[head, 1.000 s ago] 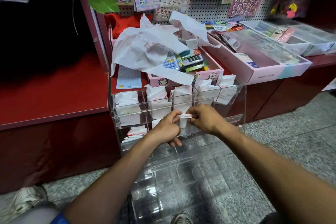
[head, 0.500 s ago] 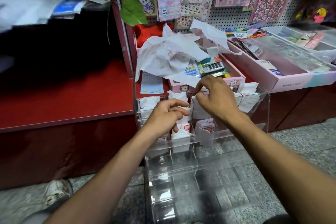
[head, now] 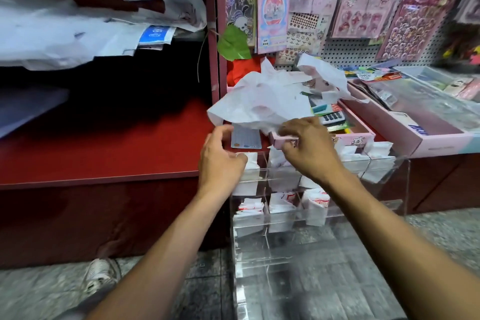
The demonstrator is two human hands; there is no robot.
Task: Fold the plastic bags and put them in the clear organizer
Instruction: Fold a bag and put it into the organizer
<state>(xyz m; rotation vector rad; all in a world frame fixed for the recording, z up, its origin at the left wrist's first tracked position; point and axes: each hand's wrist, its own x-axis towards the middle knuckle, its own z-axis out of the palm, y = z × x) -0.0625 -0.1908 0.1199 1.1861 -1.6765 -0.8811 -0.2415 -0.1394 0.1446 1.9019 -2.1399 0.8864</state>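
Note:
A heap of loose white plastic bags (head: pixel 265 101) lies on a small pink box (head: pixel 359 139) above the clear organizer (head: pixel 401 184). My right hand (head: pixel 309 150) is at the heap's lower edge and pinches a bag between thumb and fingers. Just left of it, my left hand (head: pixel 220 161) hovers over the organizer's top left corner with curled, parted fingers and nothing in it. Folded white-and-red bags (head: pixel 315 204) stand in the organizer's upper two rows. The lower compartments (head: pixel 285 257) hold nothing.
A red shelf (head: pixel 104 150) extends to the left, with a card (head: pixel 245 138) at its right end. A calculator (head: pixel 332 118) sits in the small pink box. A larger pink box (head: pixel 415 138) stands at right. Sticker sheets hang on the pegboard (head: pixel 337 47). My shoe (head: pixel 100 275) rests on the tiled floor.
Both hands have risen from the organizer's second row to the loose bag heap. The folded bag they held now sits in a compartment. The view has swung left and up.

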